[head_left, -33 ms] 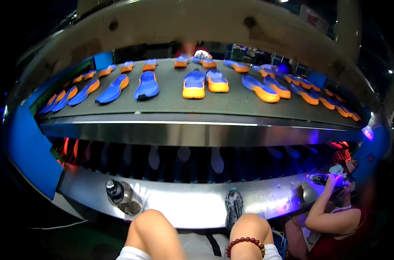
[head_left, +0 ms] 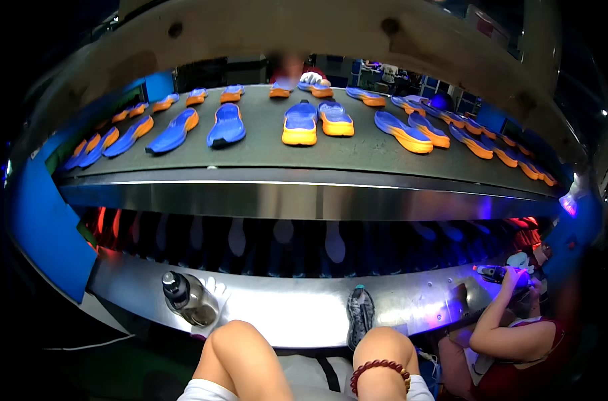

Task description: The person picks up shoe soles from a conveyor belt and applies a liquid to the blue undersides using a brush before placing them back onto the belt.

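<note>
Neither of my hands shows. My bent left arm [head_left: 247, 357] and bent right arm [head_left: 384, 347] come up from the lower edge, elbows toward the bench, with the hands out of the picture. A dark red bead bracelet [head_left: 377, 365] circles my right arm. On the metal bench, a black shoe upper [head_left: 361, 314] lies just beyond my right elbow. A grey translucent bottle [head_left: 195, 303] with a black cap stands beyond my left elbow. Partly hidden behind it is a white glove [head_left: 218, 291].
Many blue and orange shoe soles [head_left: 227, 125] lie on the dark green conveyor belt [head_left: 257, 150]. Below, a dark shelf opening [head_left: 284, 250] holds faint sole shapes. A co-worker [head_left: 518, 341] at right holds a dark object. Across the belt, a white-gloved hand [head_left: 312, 78] is near a sole.
My view has shifted slightly, so the belt and bench sit a little higher in the picture. The white glove shows more sharply. My arms stay almost the same.
</note>
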The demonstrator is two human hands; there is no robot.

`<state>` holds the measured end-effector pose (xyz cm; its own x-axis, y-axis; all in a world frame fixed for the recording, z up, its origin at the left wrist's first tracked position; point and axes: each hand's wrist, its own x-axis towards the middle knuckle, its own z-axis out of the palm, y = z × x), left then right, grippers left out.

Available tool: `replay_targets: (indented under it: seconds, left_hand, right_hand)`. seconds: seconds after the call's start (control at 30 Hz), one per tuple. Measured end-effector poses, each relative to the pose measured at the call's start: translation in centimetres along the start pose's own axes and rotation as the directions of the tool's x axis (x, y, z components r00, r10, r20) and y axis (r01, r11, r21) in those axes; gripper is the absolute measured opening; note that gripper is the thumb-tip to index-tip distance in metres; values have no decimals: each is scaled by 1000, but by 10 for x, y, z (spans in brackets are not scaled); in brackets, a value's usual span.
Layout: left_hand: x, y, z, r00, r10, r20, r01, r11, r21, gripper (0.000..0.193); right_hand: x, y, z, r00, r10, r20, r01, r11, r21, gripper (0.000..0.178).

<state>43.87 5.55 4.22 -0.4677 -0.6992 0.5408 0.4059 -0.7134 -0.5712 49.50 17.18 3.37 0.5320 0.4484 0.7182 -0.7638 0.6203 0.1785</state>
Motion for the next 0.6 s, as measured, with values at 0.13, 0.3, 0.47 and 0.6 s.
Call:
replay_targets:
  seconds: [0.13,0.3,0.47,0.6]
  left_hand:
    - [22,9,-30,975,-67,211,8,963,270,58]
    - [16,19,-20,977,-212,37,212,977,0,58]
    - [16,15,-28,974,-218,56,172,882,439,54]
    - [4,9,-29,975,-217,55,178,898,402,50]
  right_hand:
    - [1,-8,1,999,-49,19,52,987,-149,56]
    - [5,-3,-1,1000,-8,3,8,996,-88,59]
    - [0,-4,9,999,35,-32,-38,995,-91,61]
    - [7,-4,8,998,24,-58,-32,989,-144,63]
